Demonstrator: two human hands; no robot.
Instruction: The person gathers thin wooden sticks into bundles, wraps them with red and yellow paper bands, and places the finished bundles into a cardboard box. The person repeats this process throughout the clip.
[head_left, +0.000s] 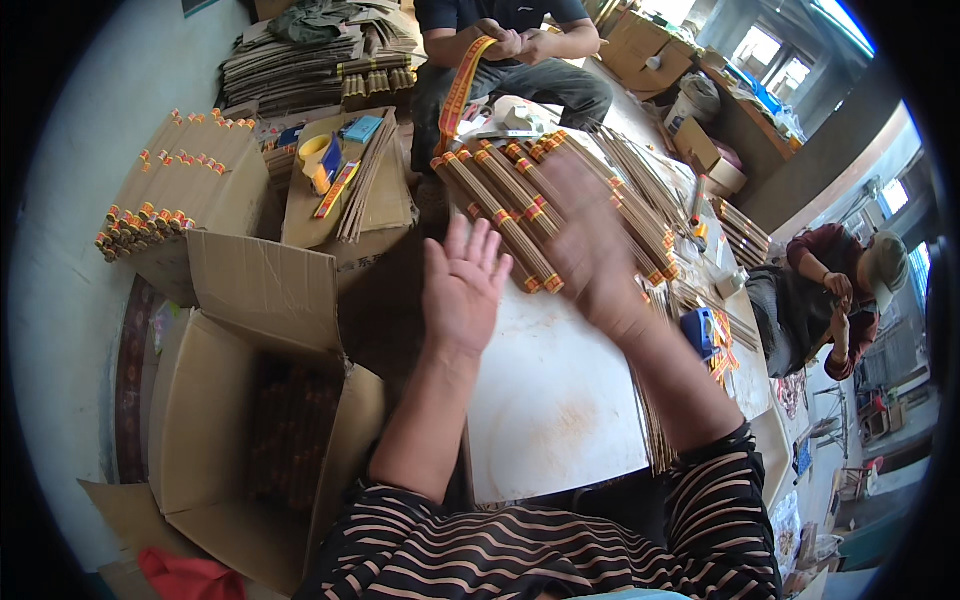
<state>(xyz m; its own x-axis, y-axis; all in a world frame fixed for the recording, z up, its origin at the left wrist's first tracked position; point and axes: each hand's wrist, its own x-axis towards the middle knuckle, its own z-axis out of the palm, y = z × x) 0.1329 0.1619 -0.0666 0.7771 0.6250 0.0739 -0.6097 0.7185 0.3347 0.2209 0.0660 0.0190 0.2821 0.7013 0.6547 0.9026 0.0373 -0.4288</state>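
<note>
Bundles of thin brown sticks, like incense sticks (505, 222), lie side by side on the white table (560, 400), with red and yellow paper bands round their ends. My left hand (465, 300) is held palm up at the table's left edge, fingers spread, nothing in it. Motion smears my right hand (598, 260), which is over the bundles. Its fingers are too blurred to show whether they hold anything. More bundles (640, 225) lie to the right of it, partly hidden by the hand and forearm.
An open cardboard box (190, 420) with dark bundles inside stands at my left. Behind it are stacked bundles (185, 170) and a carton with tape rolls (318, 155). A person (510, 45) opposite holds a red-yellow strip (465, 90). Another person (840, 290) sits right. A blue tape dispenser (699, 332) is near my right forearm.
</note>
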